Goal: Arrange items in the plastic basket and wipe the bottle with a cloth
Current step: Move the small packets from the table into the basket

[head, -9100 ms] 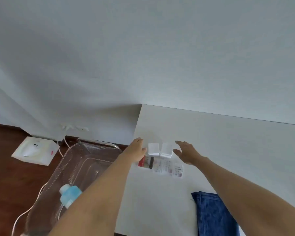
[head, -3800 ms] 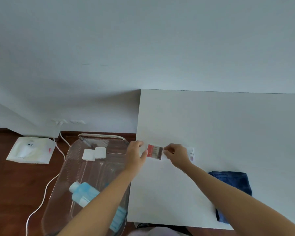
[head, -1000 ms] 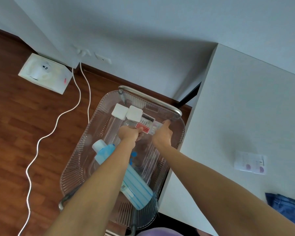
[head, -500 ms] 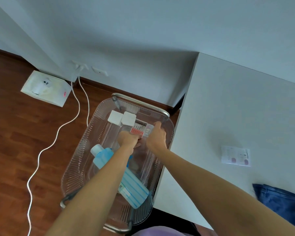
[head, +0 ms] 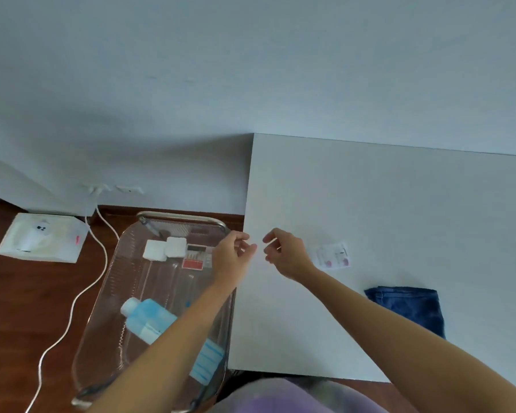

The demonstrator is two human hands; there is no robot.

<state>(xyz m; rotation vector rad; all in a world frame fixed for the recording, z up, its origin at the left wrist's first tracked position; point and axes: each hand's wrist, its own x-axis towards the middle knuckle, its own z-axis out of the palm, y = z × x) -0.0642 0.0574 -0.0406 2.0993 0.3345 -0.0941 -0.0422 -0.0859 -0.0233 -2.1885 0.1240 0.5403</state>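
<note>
Both hands hang empty over the left edge of the white table (head: 385,204), fingers loosely curled: the left hand (head: 233,256) just above the basket's rim, the right hand (head: 285,254) beside it over the tabletop. Near the right hand lies a small sachet (head: 333,255) with purple marks, and nearer the person a folded blue cloth (head: 411,308). Beside the table stands the clear plastic basket (head: 108,293). Inside lie two white pads (head: 164,249) side by side, a red-and-white packet (head: 195,257) next to them, and a blue bottle (head: 155,320) on its side, partly hidden by the left forearm. A white cable (head: 81,293) snakes across the wooden floor.
</note>
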